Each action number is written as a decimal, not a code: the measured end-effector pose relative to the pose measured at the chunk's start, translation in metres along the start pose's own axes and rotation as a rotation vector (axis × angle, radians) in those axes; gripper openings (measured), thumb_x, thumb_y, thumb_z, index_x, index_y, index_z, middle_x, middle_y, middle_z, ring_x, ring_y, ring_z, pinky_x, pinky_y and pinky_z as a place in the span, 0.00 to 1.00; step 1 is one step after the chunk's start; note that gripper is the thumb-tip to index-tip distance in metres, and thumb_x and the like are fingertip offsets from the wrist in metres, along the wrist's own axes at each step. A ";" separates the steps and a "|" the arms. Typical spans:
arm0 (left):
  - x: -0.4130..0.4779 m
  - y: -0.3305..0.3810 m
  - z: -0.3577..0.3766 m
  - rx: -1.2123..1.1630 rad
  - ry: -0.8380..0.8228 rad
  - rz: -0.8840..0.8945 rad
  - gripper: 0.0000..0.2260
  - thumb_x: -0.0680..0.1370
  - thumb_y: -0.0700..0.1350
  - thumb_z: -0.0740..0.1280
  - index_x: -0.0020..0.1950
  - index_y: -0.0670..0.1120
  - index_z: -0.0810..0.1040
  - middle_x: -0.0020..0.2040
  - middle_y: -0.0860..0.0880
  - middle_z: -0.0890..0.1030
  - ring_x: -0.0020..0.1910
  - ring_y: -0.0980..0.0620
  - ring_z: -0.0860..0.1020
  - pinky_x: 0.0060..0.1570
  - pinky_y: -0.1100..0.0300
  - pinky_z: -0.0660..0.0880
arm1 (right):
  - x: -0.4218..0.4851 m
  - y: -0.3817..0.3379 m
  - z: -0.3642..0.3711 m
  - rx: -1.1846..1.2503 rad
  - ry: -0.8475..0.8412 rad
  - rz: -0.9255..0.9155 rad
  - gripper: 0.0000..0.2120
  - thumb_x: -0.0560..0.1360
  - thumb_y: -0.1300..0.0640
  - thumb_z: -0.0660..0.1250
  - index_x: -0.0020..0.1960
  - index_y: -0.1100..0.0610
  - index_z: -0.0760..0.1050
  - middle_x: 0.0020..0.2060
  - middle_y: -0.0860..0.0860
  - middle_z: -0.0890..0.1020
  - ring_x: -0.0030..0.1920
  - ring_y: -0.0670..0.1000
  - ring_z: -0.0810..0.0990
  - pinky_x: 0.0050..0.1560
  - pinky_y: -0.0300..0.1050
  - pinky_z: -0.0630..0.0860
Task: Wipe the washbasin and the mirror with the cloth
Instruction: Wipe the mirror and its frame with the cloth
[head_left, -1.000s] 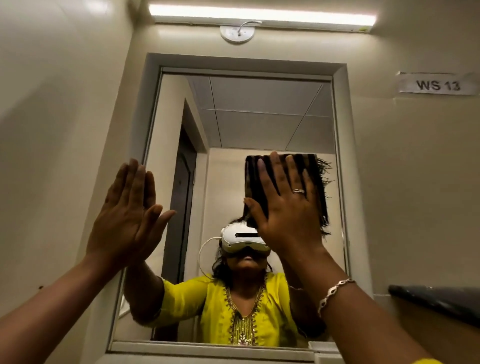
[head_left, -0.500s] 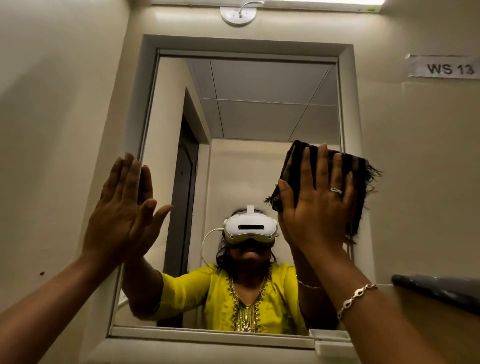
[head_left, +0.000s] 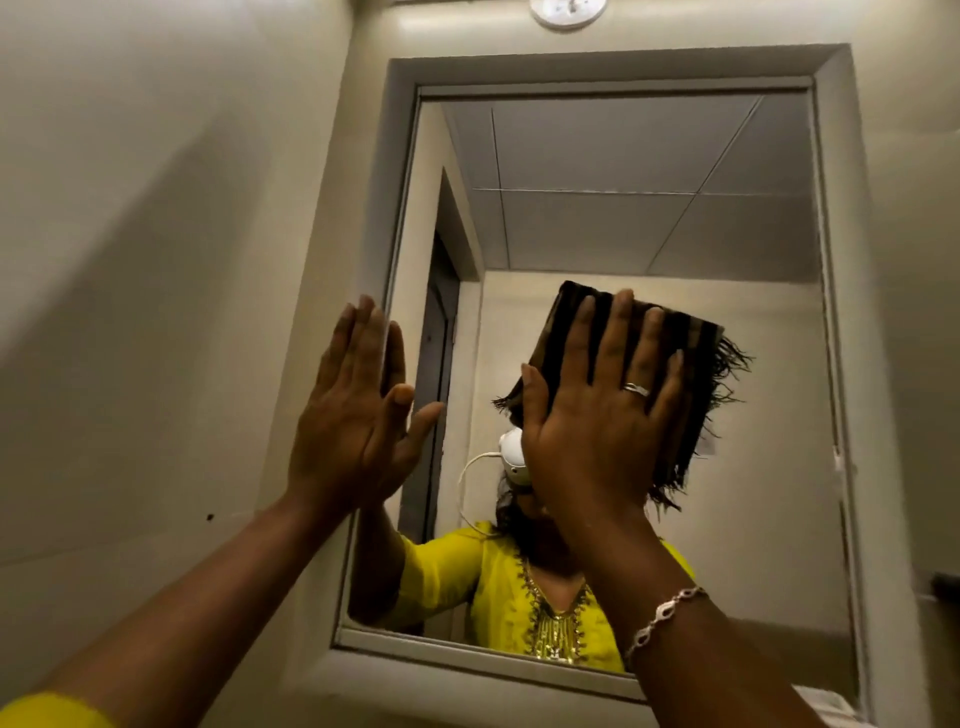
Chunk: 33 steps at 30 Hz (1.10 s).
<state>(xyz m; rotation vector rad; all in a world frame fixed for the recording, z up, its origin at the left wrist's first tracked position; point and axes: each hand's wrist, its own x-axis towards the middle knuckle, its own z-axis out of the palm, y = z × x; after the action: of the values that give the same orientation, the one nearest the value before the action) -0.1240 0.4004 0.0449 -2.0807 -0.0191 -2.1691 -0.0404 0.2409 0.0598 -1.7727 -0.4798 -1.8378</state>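
Cloth (head_left: 698, 364), striped and fringed, under flat right hand (head_left: 592, 421); flat left hand (head_left: 353, 415) seemingly touches mirror (head_left: 649, 218).

Beige walls (head_left: 156, 260), round white fitting (head_left: 568, 10) up top

Small washroom: framed wall mirror (head_left: 649, 208), plain walls, panelled ceiling reflected.

Mirror (head_left: 649, 208): glossy glass, matt painted frame. Cloth (head_left: 696, 374) at centre-right: dark striped woven fabric w/ frayed fringe. Ring (head_left: 637, 388) & bracelet (head_left: 665, 613): shiny metal. Wall (head_left: 156, 208) upper left: smooth matt paint.
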 end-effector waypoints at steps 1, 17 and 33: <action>0.000 0.000 0.000 -0.017 0.000 -0.008 0.40 0.77 0.67 0.43 0.74 0.35 0.54 0.75 0.38 0.56 0.75 0.46 0.52 0.72 0.60 0.53 | -0.001 -0.008 0.001 0.007 -0.008 -0.019 0.31 0.77 0.42 0.45 0.74 0.59 0.58 0.73 0.60 0.60 0.73 0.64 0.57 0.69 0.60 0.50; -0.002 -0.007 -0.004 -0.354 0.018 -0.042 0.35 0.76 0.69 0.41 0.73 0.46 0.48 0.74 0.50 0.53 0.75 0.53 0.51 0.72 0.65 0.53 | -0.008 -0.100 0.027 0.024 -0.055 -0.210 0.30 0.75 0.42 0.42 0.73 0.56 0.51 0.73 0.56 0.61 0.73 0.59 0.57 0.70 0.57 0.52; -0.001 -0.003 -0.008 -0.086 -0.030 0.016 0.41 0.77 0.67 0.44 0.73 0.32 0.54 0.75 0.36 0.57 0.75 0.44 0.53 0.72 0.71 0.48 | -0.014 -0.023 0.005 0.168 -0.093 -0.404 0.30 0.77 0.43 0.54 0.75 0.55 0.56 0.75 0.56 0.57 0.75 0.58 0.51 0.72 0.56 0.46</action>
<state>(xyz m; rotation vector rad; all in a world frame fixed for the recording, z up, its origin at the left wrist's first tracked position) -0.1318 0.4025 0.0438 -2.1509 0.0895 -2.1666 -0.0505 0.2636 0.0492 -1.7431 -1.0625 -1.9106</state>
